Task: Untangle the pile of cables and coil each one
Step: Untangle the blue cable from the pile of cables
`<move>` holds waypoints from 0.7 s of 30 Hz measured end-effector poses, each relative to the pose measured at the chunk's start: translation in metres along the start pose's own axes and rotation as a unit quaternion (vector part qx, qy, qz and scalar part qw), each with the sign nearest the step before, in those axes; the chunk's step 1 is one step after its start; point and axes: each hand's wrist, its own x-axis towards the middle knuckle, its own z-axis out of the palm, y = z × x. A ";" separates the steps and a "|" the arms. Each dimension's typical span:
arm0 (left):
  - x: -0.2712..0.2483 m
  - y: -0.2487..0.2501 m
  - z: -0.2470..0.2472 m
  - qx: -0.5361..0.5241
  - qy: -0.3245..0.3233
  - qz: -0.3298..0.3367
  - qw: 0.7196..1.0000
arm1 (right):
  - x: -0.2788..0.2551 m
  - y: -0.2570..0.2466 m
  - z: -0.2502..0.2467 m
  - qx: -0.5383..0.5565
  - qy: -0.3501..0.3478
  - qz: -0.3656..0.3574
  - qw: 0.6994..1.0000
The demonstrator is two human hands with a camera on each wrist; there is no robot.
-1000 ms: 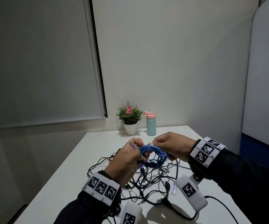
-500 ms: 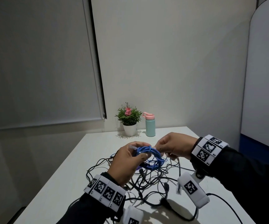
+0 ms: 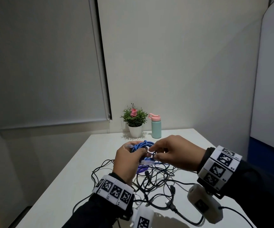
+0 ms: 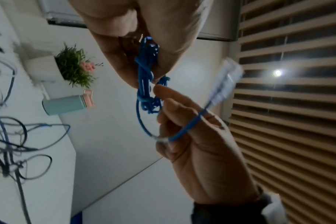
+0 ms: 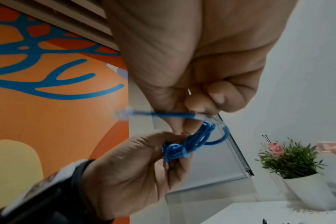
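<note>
A blue network cable (image 3: 143,144) is wound into a small coil and held above the table. My left hand (image 3: 138,151) grips that coil (image 4: 146,78) between thumb and fingers. My right hand (image 3: 153,153) pinches the cable's loose end beside the coil. Its clear plug (image 3: 147,161) sticks out toward my left hand, below the coil. In the right wrist view the plug (image 5: 123,113) is blurred, and the coil (image 5: 182,147) sits in my left hand's fingers. A tangled pile of black cables (image 3: 152,180) lies on the white table (image 3: 67,186) under both hands.
A potted plant (image 3: 134,119) and a teal bottle with a pink lid (image 3: 156,127) stand at the table's far edge by the wall. A purple item (image 3: 141,169) lies under the pile. A black lead (image 3: 190,219) runs along the near edge.
My right hand has moved left and down, bringing the plug end from the coil's right side to beneath it. My left hand keeps its grip on the coil.
</note>
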 end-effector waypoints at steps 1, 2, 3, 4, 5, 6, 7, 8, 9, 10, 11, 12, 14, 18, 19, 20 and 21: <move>-0.002 0.002 0.001 -0.018 -0.006 -0.013 1.000 | 0.001 -0.001 0.000 -0.006 -0.001 -0.002 1.000; -0.002 0.003 0.002 -0.034 -0.015 -0.026 0.999 | 0.001 -0.001 0.000 -0.019 -0.001 -0.009 1.000; -0.003 0.004 0.002 -0.043 -0.026 -0.039 0.998 | 0.002 -0.002 0.000 -0.039 0.002 -0.018 0.999; -0.003 0.005 0.002 -0.047 -0.036 -0.051 0.997 | 0.003 -0.003 0.001 -0.062 0.007 -0.025 0.998; -0.002 0.006 0.001 -0.054 -0.043 -0.060 0.996 | 0.004 -0.004 0.000 -0.077 0.010 -0.027 0.997; -0.002 0.006 0.000 -0.066 -0.050 -0.067 0.994 | 0.004 -0.005 -0.001 -0.084 0.011 -0.024 0.996; -0.003 0.005 0.000 -0.080 -0.058 -0.073 0.992 | 0.005 -0.006 -0.002 -0.088 0.007 -0.018 0.996; -0.004 0.005 -0.001 -0.092 -0.067 -0.076 0.991 | 0.005 -0.007 -0.002 -0.095 0.003 -0.013 0.995; -0.006 0.005 -0.001 -0.100 -0.074 -0.077 0.989 | 0.005 -0.009 -0.002 -0.108 0.001 -0.006 0.994; -0.007 0.004 -0.002 -0.105 -0.076 -0.077 0.989 | 0.005 -0.010 -0.001 -0.124 0.000 0.003 0.992; -0.008 0.003 -0.002 -0.111 -0.076 -0.077 0.988 | 0.006 -0.011 0.000 -0.138 0.000 0.017 0.990; -0.009 0.003 -0.002 -0.119 -0.075 -0.073 0.987 | 0.007 -0.012 0.002 -0.147 0.001 0.034 0.989; -0.009 0.003 0.000 -0.125 -0.077 -0.054 0.988 | 0.010 -0.015 0.006 -0.159 0.002 0.070 0.985; -0.010 0.004 -0.002 -0.102 -0.082 -0.018 0.991 | 0.012 -0.013 0.006 -0.073 0.034 0.067 0.995; -0.009 0.005 -0.004 -0.102 -0.090 -0.011 0.991 | 0.012 -0.011 0.006 0.013 0.044 0.071 0.996; -0.007 0.006 -0.008 -0.098 -0.101 -0.001 0.990 | 0.010 -0.009 0.006 0.115 0.042 0.084 0.989; -0.004 0.008 -0.012 -0.083 -0.106 0.013 0.991 | 0.009 -0.009 0.006 0.217 0.031 0.102 0.970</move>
